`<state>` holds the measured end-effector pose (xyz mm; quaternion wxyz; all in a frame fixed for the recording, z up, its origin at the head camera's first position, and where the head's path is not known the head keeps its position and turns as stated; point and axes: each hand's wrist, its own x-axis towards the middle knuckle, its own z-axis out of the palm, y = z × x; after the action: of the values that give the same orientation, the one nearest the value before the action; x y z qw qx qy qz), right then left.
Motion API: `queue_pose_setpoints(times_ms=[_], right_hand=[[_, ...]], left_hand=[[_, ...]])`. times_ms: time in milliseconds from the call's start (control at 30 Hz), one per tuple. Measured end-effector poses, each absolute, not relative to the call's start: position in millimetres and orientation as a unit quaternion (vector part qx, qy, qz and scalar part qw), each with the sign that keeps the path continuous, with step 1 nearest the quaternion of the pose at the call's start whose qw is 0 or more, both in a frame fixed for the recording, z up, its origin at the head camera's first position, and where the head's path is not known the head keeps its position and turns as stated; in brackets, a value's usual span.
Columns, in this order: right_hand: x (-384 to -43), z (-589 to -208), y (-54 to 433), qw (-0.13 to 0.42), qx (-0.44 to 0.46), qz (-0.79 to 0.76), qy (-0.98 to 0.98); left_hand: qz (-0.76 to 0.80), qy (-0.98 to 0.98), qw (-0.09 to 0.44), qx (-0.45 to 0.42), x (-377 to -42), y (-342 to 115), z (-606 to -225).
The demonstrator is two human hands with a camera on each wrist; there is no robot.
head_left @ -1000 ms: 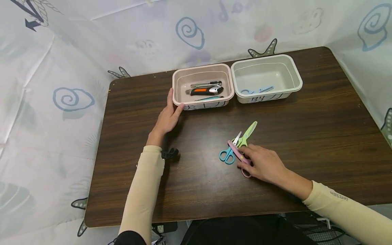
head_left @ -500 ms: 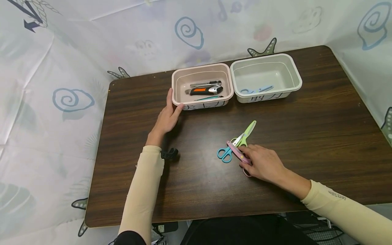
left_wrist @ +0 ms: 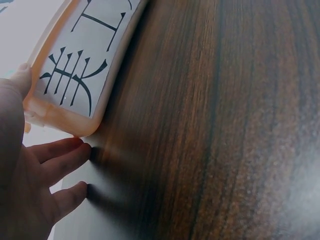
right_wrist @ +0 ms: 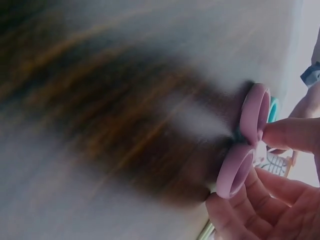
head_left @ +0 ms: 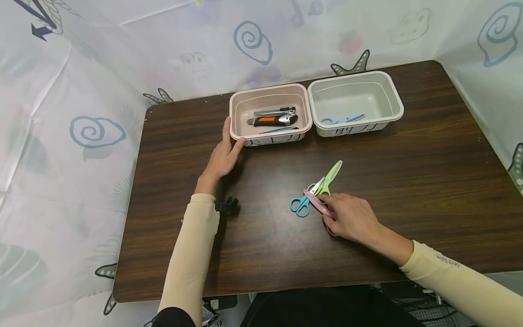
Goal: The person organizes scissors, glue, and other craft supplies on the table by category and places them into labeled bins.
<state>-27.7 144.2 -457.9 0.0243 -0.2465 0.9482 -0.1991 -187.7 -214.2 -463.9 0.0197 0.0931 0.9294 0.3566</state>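
In the head view my right hand [head_left: 353, 215] pinches pink scissors [head_left: 316, 203], whose two handle loops [right_wrist: 234, 171] show in the right wrist view. The pink blades lie against blue-handled scissors [head_left: 300, 205], with green scissors [head_left: 335, 171] just behind. At the pink bin [head_left: 241, 100] my left hand [head_left: 222, 159] touches the near left corner, thumb on the front rim and forefinger along the side. Its other fingers stay spread on or near the table in the left wrist view. Inside that bin are a black and orange utility knife [head_left: 271, 121], a slimmer cutter [head_left: 275, 111] and a teal one [head_left: 279, 131].
A grey-green bin [head_left: 355, 79] stands right beside the pink bin, with light blue scissors [head_left: 343, 120] in it. Both bins carry written labels on their fronts. The dark wooden table [head_left: 425, 181] ends at a patterned white curtain [head_left: 184, 45].
My right hand has shifted slightly on the pink scissors, its thumb now farther over the handle. The blue-handled scissors have slid a little left and away. My left hand stays at the bin.
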Motion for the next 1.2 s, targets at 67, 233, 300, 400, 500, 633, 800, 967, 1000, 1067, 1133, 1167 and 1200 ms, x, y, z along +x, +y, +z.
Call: queue_pose_setpoints(times_ms=[67,233,300,400,500,633,800,967,1000,1067,1133,1167,1200], right_hand=[[-28,-458,144,0.03,-0.238,-0.205,0.949],[-30,-456,143,0.043,-0.23,-0.204,0.951],[-30,-455,143,0.046,-0.227,-0.205,0.951],[-30,-453,145,0.045,-0.22,-0.211,0.951],[-31,-449,146,0.043,-0.213,-0.219,0.951],[-35,-444,148,0.038,-0.211,-0.221,0.951],[-42,-438,151,0.039,-0.213,-0.217,0.952],[-53,-428,154,0.085,-0.196,-0.24,0.947],[-56,-425,156,0.091,-0.192,-0.246,0.946],[-61,-420,159,0.094,-0.187,-0.253,0.945],[-69,-415,164,0.091,-0.186,-0.252,0.945],[-73,-412,167,0.092,-0.185,-0.252,0.946],[-77,-409,170,0.095,-0.183,-0.251,0.946]], left_hand=[[0.356,0.929,0.02,0.093,-188,-214,-464],[0.355,0.93,0.019,0.093,-188,-214,-464],[0.354,0.93,0.02,0.093,-188,-214,-464],[0.354,0.93,0.022,0.094,-188,-213,-464],[0.353,0.931,0.022,0.095,-189,-213,-464],[0.352,0.931,0.019,0.092,-190,-215,-464],[0.352,0.931,0.02,0.092,-190,-215,-464],[0.352,0.931,0.019,0.091,-189,-215,-463],[0.352,0.932,0.019,0.09,-189,-215,-463],[0.35,0.932,0.02,0.089,-189,-214,-462],[0.349,0.933,0.021,0.089,-189,-214,-463],[0.349,0.932,0.021,0.09,-189,-214,-464],[0.349,0.932,0.021,0.091,-189,-214,-464]])
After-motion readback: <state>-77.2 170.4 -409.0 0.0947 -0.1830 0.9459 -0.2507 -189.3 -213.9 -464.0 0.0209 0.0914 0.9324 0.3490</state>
